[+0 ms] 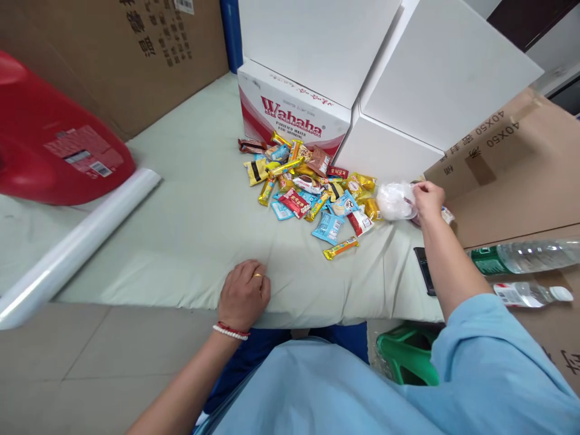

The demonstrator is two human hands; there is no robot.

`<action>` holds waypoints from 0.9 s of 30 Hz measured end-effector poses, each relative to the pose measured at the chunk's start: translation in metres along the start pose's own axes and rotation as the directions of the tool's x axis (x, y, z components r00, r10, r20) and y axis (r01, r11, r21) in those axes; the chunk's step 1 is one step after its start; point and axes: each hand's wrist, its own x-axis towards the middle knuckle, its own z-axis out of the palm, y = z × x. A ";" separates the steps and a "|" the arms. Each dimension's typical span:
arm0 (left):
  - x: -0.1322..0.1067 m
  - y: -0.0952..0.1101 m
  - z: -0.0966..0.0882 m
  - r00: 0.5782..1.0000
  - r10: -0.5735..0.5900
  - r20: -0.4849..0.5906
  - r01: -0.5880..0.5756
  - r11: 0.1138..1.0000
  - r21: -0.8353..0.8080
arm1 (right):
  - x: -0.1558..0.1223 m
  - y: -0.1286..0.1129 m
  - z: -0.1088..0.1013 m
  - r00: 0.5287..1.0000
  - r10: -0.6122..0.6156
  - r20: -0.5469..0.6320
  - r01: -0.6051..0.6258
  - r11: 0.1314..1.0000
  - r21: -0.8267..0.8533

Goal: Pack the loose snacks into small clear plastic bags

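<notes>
My left hand (244, 294) rests on the table's front edge with its fingers curled in; nothing shows in it. It wears a ring and a beaded bracelet. Over at the right, my right hand (428, 199) pinches the edge of a crumpled clear plastic bag (395, 202). Just left of the bag spreads a heap of wrapped snacks, among them a red packet (294, 203), a light blue packet (328, 228) and a yellow stick-shaped packet (341, 248). Part of some dark item is hidden behind my right hand.
A Wahaha water carton (294, 112) and white boxes (394, 148) stand behind the snacks. To the left are a red jug (54, 139) and a plastic film roll (86, 241). A phone (424, 270), bottles (525, 257) and a green stool (405, 356) are at the right.
</notes>
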 end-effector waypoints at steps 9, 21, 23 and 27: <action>-0.002 0.017 -0.009 0.961 -0.271 0.049 0.260 0.837 -0.481 | -0.202 -0.061 0.014 0.784 0.027 0.620 -0.572 0.418 0.706; 0.016 0.069 0.002 0.707 -0.232 0.668 0.694 0.053 -0.718 | -0.308 -0.089 0.017 0.624 0.064 0.779 -0.774 0.192 0.604; 0.018 0.061 -0.002 0.682 -0.237 0.692 0.701 -0.057 -0.711 | -0.296 -0.077 0.013 0.590 0.119 0.799 -0.807 0.112 0.580; 0.015 0.049 -0.009 0.650 -0.304 0.696 0.686 -0.157 -0.710 | -0.291 -0.057 0.015 0.543 0.196 0.817 -0.828 -0.038 0.560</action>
